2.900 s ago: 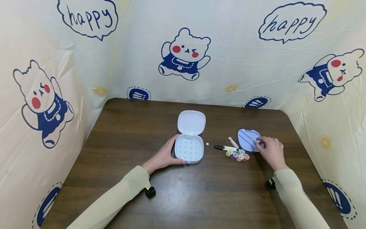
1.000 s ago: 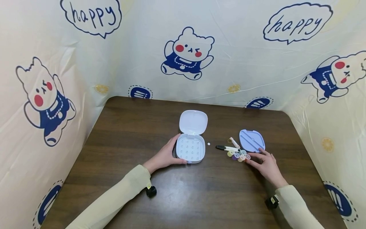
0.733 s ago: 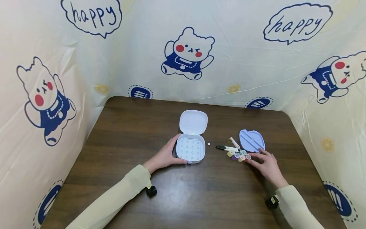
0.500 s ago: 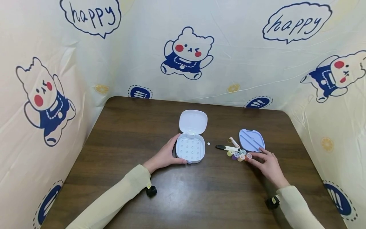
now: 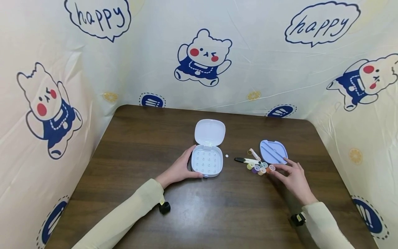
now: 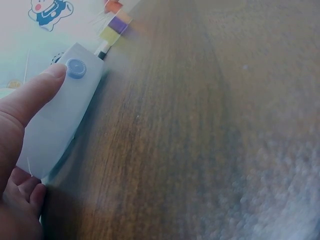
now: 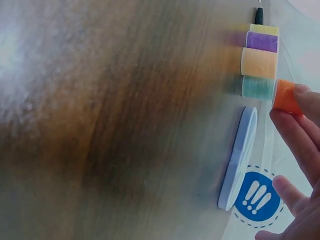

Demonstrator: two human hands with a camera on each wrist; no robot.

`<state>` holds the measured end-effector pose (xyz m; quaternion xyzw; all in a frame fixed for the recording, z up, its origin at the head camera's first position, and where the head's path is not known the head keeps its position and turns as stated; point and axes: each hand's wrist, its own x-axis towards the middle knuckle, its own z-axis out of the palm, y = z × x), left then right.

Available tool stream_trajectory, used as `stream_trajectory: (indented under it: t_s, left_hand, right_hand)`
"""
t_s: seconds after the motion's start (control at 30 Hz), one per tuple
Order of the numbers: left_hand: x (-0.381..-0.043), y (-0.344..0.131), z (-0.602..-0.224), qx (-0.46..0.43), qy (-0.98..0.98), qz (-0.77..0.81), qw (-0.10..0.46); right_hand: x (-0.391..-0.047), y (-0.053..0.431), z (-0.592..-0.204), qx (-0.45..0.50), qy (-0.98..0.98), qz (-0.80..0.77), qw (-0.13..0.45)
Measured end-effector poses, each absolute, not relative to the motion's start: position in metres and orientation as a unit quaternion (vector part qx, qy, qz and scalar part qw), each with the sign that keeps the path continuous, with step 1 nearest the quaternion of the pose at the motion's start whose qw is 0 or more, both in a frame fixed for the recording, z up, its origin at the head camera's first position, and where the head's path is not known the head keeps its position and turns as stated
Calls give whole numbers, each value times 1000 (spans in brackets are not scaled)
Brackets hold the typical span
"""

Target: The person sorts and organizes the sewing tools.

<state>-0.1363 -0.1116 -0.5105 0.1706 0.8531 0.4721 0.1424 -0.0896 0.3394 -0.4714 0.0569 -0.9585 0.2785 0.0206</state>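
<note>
Watching from afar through the head camera, I see the white case (image 6: 65, 110) standing open, its lid (image 5: 210, 132) swung back toward 12 o'clock. Inside sit four rows of small clear pegs (image 5: 209, 160). Just beside the case, at 3 o'clock, rests a white disc (image 5: 226, 156). Farther out that way is the cluster of spools: yellow (image 5: 250, 166), purple (image 5: 256, 169), peach (image 5: 262, 171) and teal (image 5: 264, 165). A black-and-white tool (image 5: 247, 160) and a pale stick (image 5: 255, 154) lie just beyond them toward 12 o'clock, and a lavender tray (image 5: 268, 147) with a diagonal bar lies at their 2 o'clock.

The left hand (image 5: 177, 169) comes in from the case's 8 o'clock and grips it, thumb beside the round blue button (image 6: 76, 68). The right hand (image 5: 293, 178), at the spools' 4 o'clock, pinches the orange spool (image 7: 286, 95) between thumb and finger, the other fingers spread; one fingertip overlaps the tray's near edge, though I cannot tell whether it touches.
</note>
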Motion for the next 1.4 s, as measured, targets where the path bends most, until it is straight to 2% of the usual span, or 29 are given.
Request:
stream_trajectory:
  t_s: [0.43, 0.97, 1.4]
  left_hand:
    - [-138, -113, -509, 172, 854, 472, 136]
    - [-138, -113, -510, 169, 853, 473, 142]
    - [-137, -113, -511, 173, 851, 475, 143]
  right_hand:
    - [-92, 330, -452, 48, -956, 290, 13]
    - [-110, 293, -448, 127, -949, 286, 44]
    - [-120, 259, -448, 154, -941, 302, 15]
